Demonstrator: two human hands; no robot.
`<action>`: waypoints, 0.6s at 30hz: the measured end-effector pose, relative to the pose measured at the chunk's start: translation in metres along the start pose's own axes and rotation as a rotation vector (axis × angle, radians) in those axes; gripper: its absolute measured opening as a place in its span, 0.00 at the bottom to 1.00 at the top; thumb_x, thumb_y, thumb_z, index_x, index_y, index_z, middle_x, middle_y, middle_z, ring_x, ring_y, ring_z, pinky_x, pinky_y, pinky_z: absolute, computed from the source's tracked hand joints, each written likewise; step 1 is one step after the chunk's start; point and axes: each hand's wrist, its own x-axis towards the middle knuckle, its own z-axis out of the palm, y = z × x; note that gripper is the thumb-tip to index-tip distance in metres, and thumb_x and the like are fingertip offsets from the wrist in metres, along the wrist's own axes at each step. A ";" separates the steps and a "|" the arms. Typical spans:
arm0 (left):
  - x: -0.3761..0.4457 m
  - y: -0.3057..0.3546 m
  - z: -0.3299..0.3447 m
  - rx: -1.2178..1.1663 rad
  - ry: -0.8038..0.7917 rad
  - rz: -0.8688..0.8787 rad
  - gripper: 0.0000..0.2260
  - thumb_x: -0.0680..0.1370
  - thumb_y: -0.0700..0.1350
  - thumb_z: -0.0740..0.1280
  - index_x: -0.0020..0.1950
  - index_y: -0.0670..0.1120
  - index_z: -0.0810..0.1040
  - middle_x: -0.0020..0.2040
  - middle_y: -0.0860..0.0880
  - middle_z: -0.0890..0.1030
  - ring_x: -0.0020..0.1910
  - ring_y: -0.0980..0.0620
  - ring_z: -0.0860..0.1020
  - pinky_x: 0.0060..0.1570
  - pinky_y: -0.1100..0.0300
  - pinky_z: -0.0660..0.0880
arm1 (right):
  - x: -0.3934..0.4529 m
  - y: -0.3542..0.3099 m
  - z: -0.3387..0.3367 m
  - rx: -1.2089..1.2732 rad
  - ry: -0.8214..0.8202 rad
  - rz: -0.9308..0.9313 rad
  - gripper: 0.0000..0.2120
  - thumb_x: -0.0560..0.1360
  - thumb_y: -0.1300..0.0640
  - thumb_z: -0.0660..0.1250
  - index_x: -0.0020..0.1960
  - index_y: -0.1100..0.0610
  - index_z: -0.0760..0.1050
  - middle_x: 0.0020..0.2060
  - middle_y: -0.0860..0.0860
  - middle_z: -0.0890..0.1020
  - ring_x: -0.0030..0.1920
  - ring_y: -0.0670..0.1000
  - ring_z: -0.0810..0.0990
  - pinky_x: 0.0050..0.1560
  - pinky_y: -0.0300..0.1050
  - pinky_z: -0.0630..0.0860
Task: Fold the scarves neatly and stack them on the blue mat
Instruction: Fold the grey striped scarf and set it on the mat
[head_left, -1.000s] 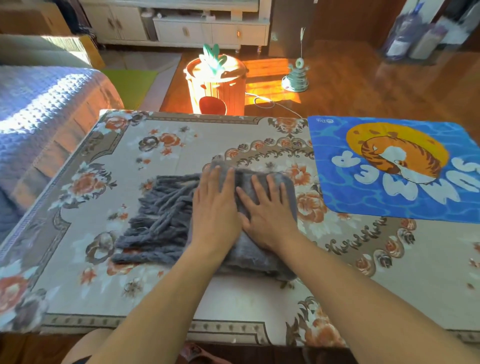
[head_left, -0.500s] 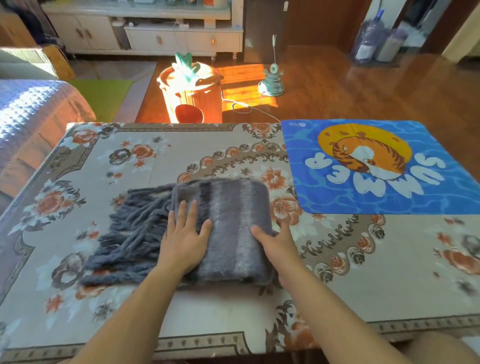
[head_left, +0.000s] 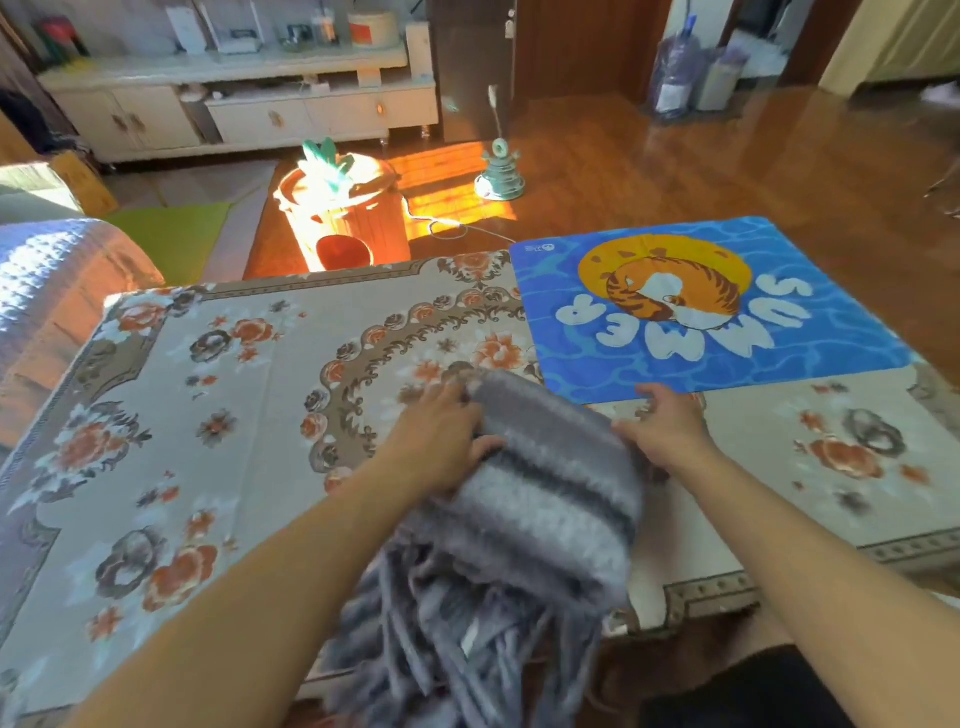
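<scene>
Scarf (head_left: 545, 493), folded and grey, sits lifted above the table (head_left: 208, 415), just short of the blue mat (head_left: 727, 358). Left hand (head_left: 441, 441) and right hand (head_left: 670, 431) clasp its sides with curled fingers. Carrying it level should keep the folds and dangling fringe together.

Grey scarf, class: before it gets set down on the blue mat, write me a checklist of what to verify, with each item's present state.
1. Both hands hold the grey scarf: ok. The left hand grips one side, the right hand the other.
2. Scarf folded into a compact bundle: ok, though its fringe hangs loose toward the person.
3. Scarf lifted off the floral tablecloth: cannot tell; motion blur hides its underside.
4. Blue mat lies flat with nothing on it: ok.
5. Path to the mat free: ok; the mat's near edge is just beyond the right hand.
6. Folds neat underneath: cannot tell.
</scene>
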 end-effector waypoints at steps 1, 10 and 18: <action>0.008 -0.002 0.009 -0.121 -0.059 -0.039 0.26 0.79 0.67 0.61 0.66 0.48 0.71 0.68 0.44 0.68 0.68 0.42 0.68 0.68 0.45 0.69 | -0.007 0.006 -0.003 0.092 0.117 -0.014 0.38 0.69 0.50 0.78 0.75 0.51 0.65 0.71 0.57 0.69 0.67 0.56 0.72 0.68 0.50 0.71; -0.025 0.015 0.068 -0.645 0.007 -0.538 0.43 0.73 0.72 0.65 0.80 0.52 0.53 0.71 0.42 0.75 0.65 0.37 0.76 0.62 0.41 0.75 | -0.083 0.060 0.048 0.856 -0.236 0.330 0.20 0.73 0.51 0.76 0.61 0.58 0.76 0.48 0.55 0.87 0.45 0.57 0.87 0.37 0.47 0.80; -0.046 0.023 -0.008 -1.537 -0.315 -0.848 0.32 0.68 0.62 0.78 0.63 0.43 0.79 0.53 0.36 0.85 0.51 0.35 0.85 0.58 0.38 0.79 | -0.098 0.035 0.011 1.167 -0.664 0.320 0.26 0.74 0.50 0.75 0.68 0.59 0.76 0.62 0.61 0.81 0.62 0.61 0.81 0.65 0.60 0.75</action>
